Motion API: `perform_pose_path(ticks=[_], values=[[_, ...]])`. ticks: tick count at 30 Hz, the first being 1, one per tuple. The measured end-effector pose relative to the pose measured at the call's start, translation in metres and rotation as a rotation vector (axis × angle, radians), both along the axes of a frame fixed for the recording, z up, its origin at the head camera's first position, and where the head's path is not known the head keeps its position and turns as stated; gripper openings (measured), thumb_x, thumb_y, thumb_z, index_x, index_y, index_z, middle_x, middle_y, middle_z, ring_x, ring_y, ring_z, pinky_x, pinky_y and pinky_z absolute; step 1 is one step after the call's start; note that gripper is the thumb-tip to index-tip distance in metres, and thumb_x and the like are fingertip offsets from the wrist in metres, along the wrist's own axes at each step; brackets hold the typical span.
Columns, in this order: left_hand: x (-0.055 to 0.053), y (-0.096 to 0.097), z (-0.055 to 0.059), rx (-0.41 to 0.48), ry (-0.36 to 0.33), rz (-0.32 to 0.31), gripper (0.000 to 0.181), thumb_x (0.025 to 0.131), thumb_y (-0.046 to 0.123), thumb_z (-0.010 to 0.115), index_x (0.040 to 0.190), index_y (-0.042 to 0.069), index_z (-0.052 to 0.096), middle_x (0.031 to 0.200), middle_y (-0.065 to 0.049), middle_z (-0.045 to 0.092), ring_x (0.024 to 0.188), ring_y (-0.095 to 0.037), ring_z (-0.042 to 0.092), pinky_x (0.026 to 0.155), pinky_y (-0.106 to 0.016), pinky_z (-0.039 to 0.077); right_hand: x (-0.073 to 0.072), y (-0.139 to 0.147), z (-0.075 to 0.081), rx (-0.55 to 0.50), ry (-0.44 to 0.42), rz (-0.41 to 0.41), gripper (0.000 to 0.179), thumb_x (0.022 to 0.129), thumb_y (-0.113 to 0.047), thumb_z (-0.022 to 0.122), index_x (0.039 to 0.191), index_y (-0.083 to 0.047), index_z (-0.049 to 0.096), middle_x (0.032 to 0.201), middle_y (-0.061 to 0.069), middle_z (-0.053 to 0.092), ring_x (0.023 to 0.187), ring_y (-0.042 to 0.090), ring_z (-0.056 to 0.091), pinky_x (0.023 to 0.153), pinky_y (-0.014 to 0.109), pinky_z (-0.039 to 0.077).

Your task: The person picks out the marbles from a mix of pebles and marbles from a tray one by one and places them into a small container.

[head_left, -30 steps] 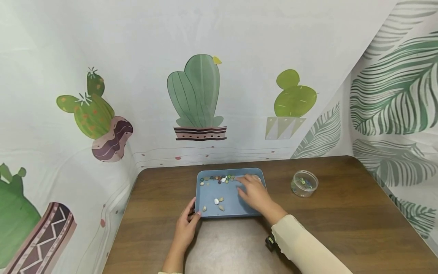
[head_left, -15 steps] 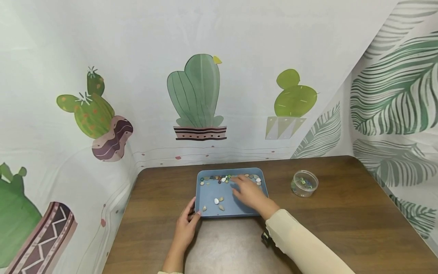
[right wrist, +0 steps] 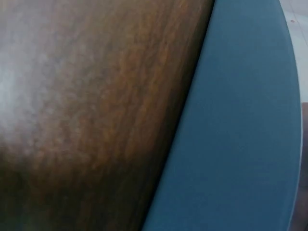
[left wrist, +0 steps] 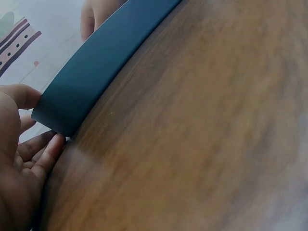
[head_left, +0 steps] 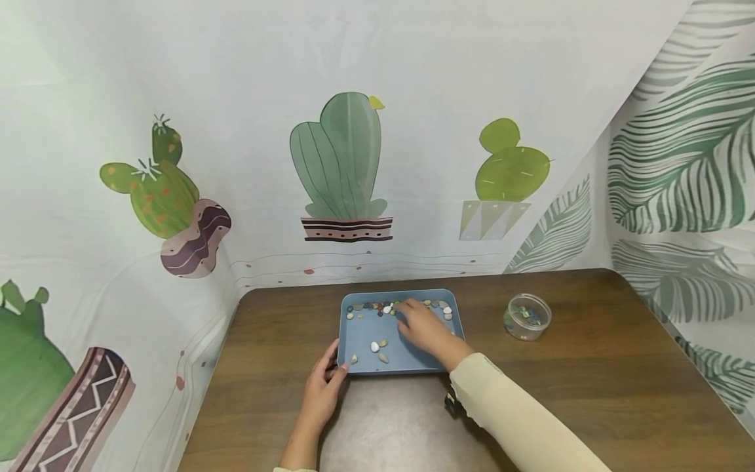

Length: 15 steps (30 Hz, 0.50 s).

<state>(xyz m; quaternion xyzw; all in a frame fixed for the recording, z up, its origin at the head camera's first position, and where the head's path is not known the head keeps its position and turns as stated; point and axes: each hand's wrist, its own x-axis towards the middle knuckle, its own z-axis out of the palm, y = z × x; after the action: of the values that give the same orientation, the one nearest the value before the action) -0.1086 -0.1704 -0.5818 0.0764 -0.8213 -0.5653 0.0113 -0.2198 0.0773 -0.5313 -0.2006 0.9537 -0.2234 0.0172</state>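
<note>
A shallow blue tray (head_left: 360, 331) sits on the table, its near wall filling much of both wrist views. My left hand (head_left: 323, 387) holds its near left corner, with fingers on the rim and against the side in the left wrist view. My right hand (head_left: 426, 331) reaches over the tray to the far row of small coloured pebbles (head_left: 377, 306). Its thumb looks apart from the forefinger; the fingertips touch or hover by the pebbles. A white pebble (head_left: 374, 347) and several tan ones lie near the front left. Part of the row is hidden behind the right hand.
A round clear tub (head_left: 527, 317) with green and blue pieces stands right of the tray on the brown wooden table (head_left: 590, 367). A cactus-printed cloth (head_left: 425, 157) hangs behind the table. A small black device (head_left: 452, 404) shows below the right cuff.
My right hand has shifted left along the far row, uncovering pebbles in the tray's far right corner. The left hand and the front pebbles stay in place.
</note>
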Motion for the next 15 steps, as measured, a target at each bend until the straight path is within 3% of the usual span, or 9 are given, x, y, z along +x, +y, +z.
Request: perform_pose_path(ticks=[15], values=[[0.0007,-0.0003,-0.0008,-0.005,-0.003,-0.003,0.054,0.098,0.026,0.065,0.15,0.03,0.049,0.139,-0.014,0.058,0.116,-0.023,0.06,0.088,-0.025,0.052,-0.0104,-0.0061,-0.0054,0.053,0.043,0.025,0.039,0.097,-0.014,0.064,0.133,0.0,0.061,0.122,0.017,0.062,0.113,0.031,0.065,0.099,0.043,0.053]])
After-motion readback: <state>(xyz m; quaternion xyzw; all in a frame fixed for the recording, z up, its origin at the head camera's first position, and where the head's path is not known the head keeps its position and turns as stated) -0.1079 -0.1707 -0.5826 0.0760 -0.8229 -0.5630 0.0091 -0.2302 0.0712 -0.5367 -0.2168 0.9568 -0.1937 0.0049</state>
